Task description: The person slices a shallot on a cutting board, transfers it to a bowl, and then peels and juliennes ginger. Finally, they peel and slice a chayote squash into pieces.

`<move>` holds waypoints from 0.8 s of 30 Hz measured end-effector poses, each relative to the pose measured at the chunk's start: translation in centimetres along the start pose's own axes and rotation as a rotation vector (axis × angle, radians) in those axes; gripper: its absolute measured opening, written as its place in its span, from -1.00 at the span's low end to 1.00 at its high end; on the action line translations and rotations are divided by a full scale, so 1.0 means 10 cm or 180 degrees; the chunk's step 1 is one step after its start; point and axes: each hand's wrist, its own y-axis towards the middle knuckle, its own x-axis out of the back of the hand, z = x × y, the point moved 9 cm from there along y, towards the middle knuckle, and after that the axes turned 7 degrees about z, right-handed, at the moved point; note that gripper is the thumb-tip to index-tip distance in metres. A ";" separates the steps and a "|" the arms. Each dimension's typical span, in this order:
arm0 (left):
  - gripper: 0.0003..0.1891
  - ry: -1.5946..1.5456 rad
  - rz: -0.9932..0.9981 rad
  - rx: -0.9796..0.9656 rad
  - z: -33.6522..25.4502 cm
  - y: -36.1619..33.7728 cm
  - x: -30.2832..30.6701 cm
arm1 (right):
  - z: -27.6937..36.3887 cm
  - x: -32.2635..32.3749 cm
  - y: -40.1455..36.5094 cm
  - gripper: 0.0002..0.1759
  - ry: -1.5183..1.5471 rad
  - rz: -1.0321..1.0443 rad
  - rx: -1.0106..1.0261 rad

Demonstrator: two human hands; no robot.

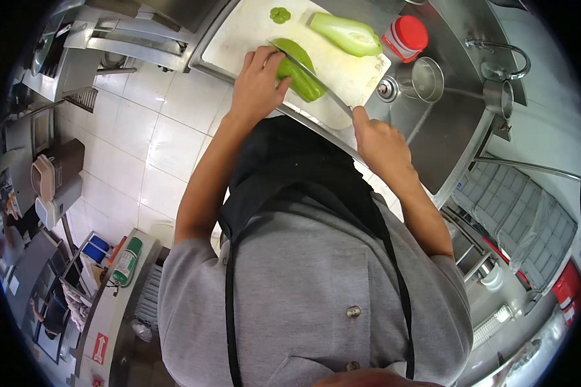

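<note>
My left hand (257,82) presses down on a green vegetable half (301,76) lying on a white cutting board (248,32). My right hand (379,143) grips the handle of a knife (326,87), and its long blade lies slantwise across that green half. A second, paler half (346,33) rests cut side up further back on the board. Near the board's far edge sits a small green piece (279,14). My grey shirt and dark apron fill the lower part of the view.
The board spans a steel sink (445,135). Beside it stand a red-lidded jar (405,37) and a metal cup (427,79), with a tap (505,55) to the right. White floor tiles lie at left, and a green spray can (128,261) stands on a low counter.
</note>
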 end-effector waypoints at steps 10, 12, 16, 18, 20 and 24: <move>-0.49 -0.0184 -0.0201 -0.0109 0.04 -0.01 0.00 | 0.11 -0.08 0.14 -0.79 0.0157 0.0290 0.0036; -0.49 -0.0201 -0.0177 -0.0095 0.06 0.02 0.01 | 0.14 -0.31 0.44 -0.79 0.0325 0.0159 0.0156; -0.49 -0.0186 -0.0076 -0.0156 0.04 0.00 0.00 | 0.12 -0.58 0.77 -0.75 0.0673 -0.0031 0.0022; -0.49 -0.0158 -0.0091 -0.0180 0.04 0.00 0.01 | 0.10 -0.57 0.78 -0.75 0.0810 -0.0083 0.0083; -0.49 -0.0149 -0.0112 -0.0225 0.06 0.01 0.00 | 0.06 -0.48 0.77 -0.76 0.0934 -0.0149 0.0127; -0.46 -0.0244 -0.0156 -0.0195 0.12 -0.04 -0.04 | 0.01 -0.34 0.68 -0.76 0.1025 -0.0141 0.0084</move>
